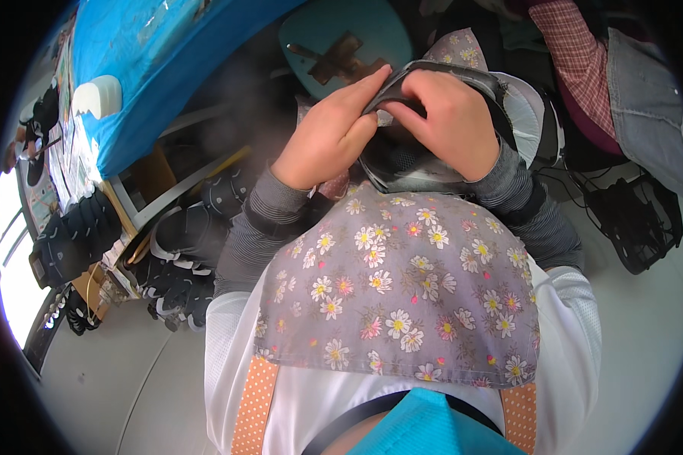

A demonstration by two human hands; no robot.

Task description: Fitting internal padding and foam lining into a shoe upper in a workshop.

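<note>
A black and white piece that looks like a shoe upper (535, 121) lies over my lap, its pale panel with a dark edge turned to the right. My left hand (328, 135) is closed on its black edge at the left, thumb and fingers pressed together. Across from it, my right hand (454, 121) pinches the same edge, fingers curled over and thumb beneath. The two hands nearly meet at the fingertips. Below them the dark inside of the upper shows, partly hidden by my hands. A floral apron (402, 280) covers my front.
Ahead is a teal stool (300, 34) with a brown-stained top and a tool on it. A blue-covered table (159, 61) at the left bears a white block (97, 96). Black shoes (194, 227) crowd the lower left. Another person's plaid sleeve (576, 57) is at the right, above a black item (636, 224).
</note>
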